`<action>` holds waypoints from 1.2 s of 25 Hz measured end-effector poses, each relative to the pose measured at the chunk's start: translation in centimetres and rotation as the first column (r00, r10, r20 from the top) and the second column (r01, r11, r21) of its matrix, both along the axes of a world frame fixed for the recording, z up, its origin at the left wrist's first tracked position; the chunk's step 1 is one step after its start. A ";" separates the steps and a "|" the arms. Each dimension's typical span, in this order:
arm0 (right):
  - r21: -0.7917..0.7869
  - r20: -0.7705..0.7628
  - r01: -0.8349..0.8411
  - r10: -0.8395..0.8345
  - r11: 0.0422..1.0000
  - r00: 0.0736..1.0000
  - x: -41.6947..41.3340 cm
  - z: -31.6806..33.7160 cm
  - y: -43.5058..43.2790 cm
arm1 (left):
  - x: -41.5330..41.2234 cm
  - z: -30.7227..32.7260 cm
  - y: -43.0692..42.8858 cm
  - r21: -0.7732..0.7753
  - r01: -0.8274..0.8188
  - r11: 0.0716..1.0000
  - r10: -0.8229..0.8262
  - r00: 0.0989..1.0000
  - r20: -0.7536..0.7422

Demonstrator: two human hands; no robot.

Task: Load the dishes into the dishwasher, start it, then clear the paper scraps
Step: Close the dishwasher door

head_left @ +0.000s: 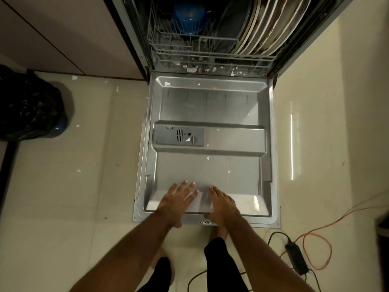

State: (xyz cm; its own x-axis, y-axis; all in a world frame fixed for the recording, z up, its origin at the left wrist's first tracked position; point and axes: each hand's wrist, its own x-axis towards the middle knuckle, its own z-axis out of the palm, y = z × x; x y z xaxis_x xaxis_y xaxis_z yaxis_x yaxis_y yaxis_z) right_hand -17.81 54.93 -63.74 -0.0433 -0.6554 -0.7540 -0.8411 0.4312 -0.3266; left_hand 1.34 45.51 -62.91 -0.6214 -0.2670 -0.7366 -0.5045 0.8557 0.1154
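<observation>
Here, left hand (179,200), right hand (221,204) (flat) at door (210,106) edge

No readable text or labels.

The lowered door (210,165) lay flat in front of me and blocked the floor right up to the tub. Above its inner panel the way was open, with only the low detergent dispenser (179,135) raised on it. My left hand (179,199) and right hand (221,203) rested flat at its near edge. In the rack (168,49) a blue bowl (189,17) stood at the left and plates (263,28) packed the right. Paper scraps (191,69) littered the sill. A black bag (27,106) took the floor at far left, and a power brick (296,258) and orange cable (315,234) lay to the right.
</observation>
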 end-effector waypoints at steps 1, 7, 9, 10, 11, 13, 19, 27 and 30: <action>0.014 -0.009 -0.007 0.007 1.000 1.000 0.8 -0.8 1.4 | 0.5 -0.8 1.1 0.010 0.022 1.000 -0.022 1.000 0.019; -0.105 -0.260 -0.193 0.160 0.976 0.952 4.0 -4.1 6.2 | 2.4 -4.0 5.8 -0.019 -0.065 0.998 0.064 0.998 -0.028; -0.136 -0.349 -0.240 0.180 0.961 0.920 4.6 -5.0 6.8 | 2.2 -4.7 6.0 -0.035 -0.098 0.995 0.095 0.993 -0.074; -0.145 -0.372 -0.244 0.176 0.959 0.911 4.8 -5.3 6.9 | 2.1 -5.0 5.7 -0.049 -0.106 0.993 0.100 0.990 -0.099; -0.157 -0.390 -0.243 0.166 0.957 0.906 4.9 -5.5 6.8 | 2.0 -5.4 5.5 -0.068 -0.104 0.992 0.095 0.988 -0.122; -0.152 -0.415 -0.247 0.165 0.957 0.895 5.0 -5.3 6.5 | 2.1 -5.9 5.1 -0.077 -0.080 0.994 0.069 0.989 -0.128; -0.093 -0.386 -0.261 0.207 0.961 0.899 4.7 -2.8 6.8 | 2.1 -3.9 5.2 -0.059 -0.058 0.997 0.052 0.994 -0.099; 0.021 -0.338 -0.335 0.322 0.942 0.884 2.6 11.3 2.8 | 0.5 10.3 2.1 0.052 -0.094 0.994 0.095 0.995 -0.017; 0.030 -0.292 -0.323 0.317 0.946 0.902 1.1 18.3 -0.1 | -0.8 17.3 -0.4 0.085 -0.084 0.993 0.083 0.996 0.014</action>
State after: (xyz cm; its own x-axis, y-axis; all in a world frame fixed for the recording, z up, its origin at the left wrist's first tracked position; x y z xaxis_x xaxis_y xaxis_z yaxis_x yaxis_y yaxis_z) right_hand -16.68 54.85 -45.43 -0.0432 -0.6846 -0.7276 -0.9914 0.1193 -0.0534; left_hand 0.58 45.09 -45.62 -0.5914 -0.2537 -0.7655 -0.5755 0.7977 0.1803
